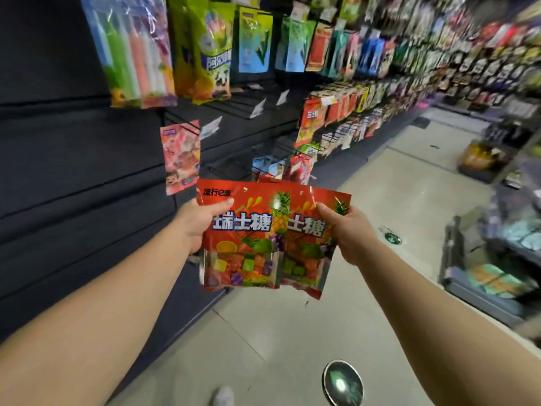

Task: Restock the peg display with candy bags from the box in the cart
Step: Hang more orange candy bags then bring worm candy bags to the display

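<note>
Two red candy bags held fanned before a partly bare peg display.

The left hand (202,227) grips the front candy bag (243,235) at its left edge, thumb curled over the face; the right hand (348,232) pinches the rear candy bag (310,244) at its right edge, at 3 o'clock of the first and partly tucked behind it. Each bag is glossy red with white lettering, printed pineapple and grapes, a punched hang hole at top and a clear lower window showing cube sweets in several colours. Count: two bags, two hands. At 11 o'clock one pink bag (181,156) hangs alone on the dark peg display (87,171); at 12 o'clock several pegs (234,104) carry only price tags. A cart (480,273), blurred, stands at 3 o'clock on the tiled floor (292,332).
</note>
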Demonstrator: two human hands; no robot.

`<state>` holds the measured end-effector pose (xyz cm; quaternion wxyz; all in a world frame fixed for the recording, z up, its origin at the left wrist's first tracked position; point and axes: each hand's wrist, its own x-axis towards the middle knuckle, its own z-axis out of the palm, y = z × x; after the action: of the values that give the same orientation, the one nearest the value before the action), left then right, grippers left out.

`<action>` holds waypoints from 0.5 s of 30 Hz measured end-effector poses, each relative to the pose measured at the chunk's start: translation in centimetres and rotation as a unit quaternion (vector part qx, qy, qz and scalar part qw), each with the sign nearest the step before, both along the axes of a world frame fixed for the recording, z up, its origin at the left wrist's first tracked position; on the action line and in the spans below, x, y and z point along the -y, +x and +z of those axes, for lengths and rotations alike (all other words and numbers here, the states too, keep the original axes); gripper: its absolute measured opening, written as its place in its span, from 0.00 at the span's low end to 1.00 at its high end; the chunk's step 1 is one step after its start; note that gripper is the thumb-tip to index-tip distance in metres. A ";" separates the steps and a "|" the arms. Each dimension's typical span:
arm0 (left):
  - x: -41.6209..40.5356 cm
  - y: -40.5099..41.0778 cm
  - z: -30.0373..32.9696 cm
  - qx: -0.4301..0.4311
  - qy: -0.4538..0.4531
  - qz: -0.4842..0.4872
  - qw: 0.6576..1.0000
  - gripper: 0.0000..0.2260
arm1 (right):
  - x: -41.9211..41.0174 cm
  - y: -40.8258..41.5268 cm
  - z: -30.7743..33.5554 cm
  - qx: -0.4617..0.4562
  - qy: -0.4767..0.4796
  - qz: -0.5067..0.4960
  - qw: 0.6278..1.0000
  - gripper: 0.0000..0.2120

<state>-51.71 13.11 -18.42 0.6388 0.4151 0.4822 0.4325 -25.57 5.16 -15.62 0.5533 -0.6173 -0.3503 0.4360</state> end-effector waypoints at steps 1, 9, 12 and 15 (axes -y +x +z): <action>-2.0 1.0 -0.1 0.006 0.000 -0.004 1.000 0.20 | -1.4 1.3 -0.1 0.006 0.001 -0.006 1.000 0.11; -18.1 10.5 0.8 0.014 -0.019 -0.058 0.998 0.12 | -13.6 10.4 0.8 0.027 -0.015 -0.064 0.997 0.09; -22.2 14.0 0.6 -0.002 -0.026 -0.066 0.998 0.14 | -16.9 13.0 0.7 0.020 -0.028 -0.075 0.997 0.09; -25.5 17.6 -0.2 -0.012 -0.046 -0.071 0.996 0.12 | -19.7 16.4 -0.1 0.017 -0.028 -0.094 0.995 0.06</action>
<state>-34.13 38.64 -18.65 0.6807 0.4231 0.4785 0.3586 -9.13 24.83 -15.73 0.5680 -0.6704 -0.2878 0.3809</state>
